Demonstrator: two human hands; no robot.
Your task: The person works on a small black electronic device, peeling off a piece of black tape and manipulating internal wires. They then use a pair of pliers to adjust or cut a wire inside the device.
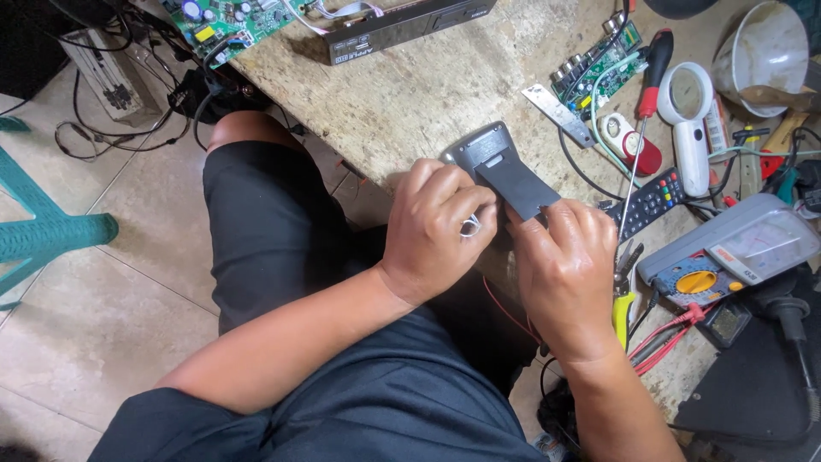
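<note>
A grey remote control [481,145] lies back-up near the edge of the stone workbench [402,94]. My left hand [434,224] grips its lower body, with small metal spring contacts showing at my fingers. My right hand [564,265] holds the dark battery cover [518,186], which rests at an angle over the remote's open back.
A black remote [646,203], red-handled screwdriver [646,94], white magnifier [688,107], analog multimeter [735,252] with red leads, yellow-handled pliers [623,295] and green circuit boards [590,73] crowd the right side. A black front panel [402,27] lies at the back. A teal chair [43,227] stands left.
</note>
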